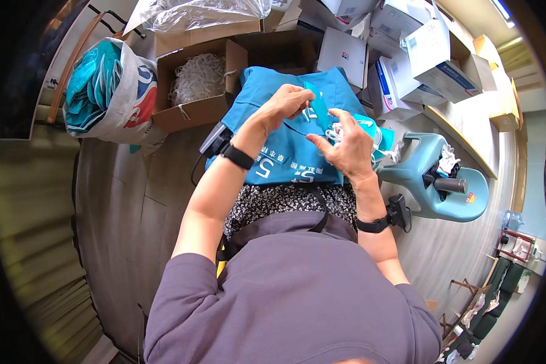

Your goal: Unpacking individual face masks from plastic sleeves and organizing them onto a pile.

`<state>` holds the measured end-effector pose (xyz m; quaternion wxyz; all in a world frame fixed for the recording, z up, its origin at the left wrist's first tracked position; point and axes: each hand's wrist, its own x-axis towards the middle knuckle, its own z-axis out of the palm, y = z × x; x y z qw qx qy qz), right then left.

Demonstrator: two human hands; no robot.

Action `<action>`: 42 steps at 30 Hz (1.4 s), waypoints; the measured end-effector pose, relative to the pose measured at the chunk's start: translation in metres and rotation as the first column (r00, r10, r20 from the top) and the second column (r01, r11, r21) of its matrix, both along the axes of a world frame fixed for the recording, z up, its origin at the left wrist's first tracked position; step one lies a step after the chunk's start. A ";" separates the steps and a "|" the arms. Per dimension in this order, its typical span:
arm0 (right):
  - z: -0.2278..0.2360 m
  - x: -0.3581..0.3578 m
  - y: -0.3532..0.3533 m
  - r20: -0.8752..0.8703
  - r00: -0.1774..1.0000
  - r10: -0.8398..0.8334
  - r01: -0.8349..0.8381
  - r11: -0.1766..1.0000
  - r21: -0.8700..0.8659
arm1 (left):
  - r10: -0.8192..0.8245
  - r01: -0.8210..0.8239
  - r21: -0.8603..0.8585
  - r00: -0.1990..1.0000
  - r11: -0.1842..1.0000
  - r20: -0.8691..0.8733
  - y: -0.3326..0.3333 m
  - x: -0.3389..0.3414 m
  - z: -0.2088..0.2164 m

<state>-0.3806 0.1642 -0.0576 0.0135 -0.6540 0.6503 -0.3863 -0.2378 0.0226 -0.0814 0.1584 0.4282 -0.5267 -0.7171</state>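
My left hand (282,106) pinches a narrow teal folded piece (315,104) between thumb and fingers above my lap. Close to its lower end is my right hand (350,145), thumb and index finger spread apart. White cord (332,131) shows in the gap between that thumb and finger; whether they touch it is unclear. Beyond the right hand lie more teal pieces (365,124) with white cords, partly hidden by it. A blue printed cloth (255,115) covers my lap beneath both hands.
A white bag (112,118) stuffed with teal pieces stands at the left. Ahead, a cardboard box (191,115) holds white cords (200,79). White boxes (397,91) are stacked far right. A blue plastic stool (428,203), with a dark roll on it, lies near my right arm.
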 end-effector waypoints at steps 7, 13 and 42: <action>0.026 -0.019 -0.001 0.348 0.936 -0.055 0.005 0.990 0.142 | 0.198 -0.299 -0.277 0.919 0.913 -0.340 0.024 0.005 0.044; 0.060 -0.028 -0.004 0.601 0.794 0.089 -0.157 0.986 0.061 | 0.063 -0.203 -0.454 0.950 0.868 -0.305 0.022 0.002 0.031; 0.062 -0.056 -0.015 0.686 0.727 -0.039 -0.137 0.970 0.199 | 0.187 -0.388 -0.621 0.912 0.682 -0.365 0.055 0.016 0.034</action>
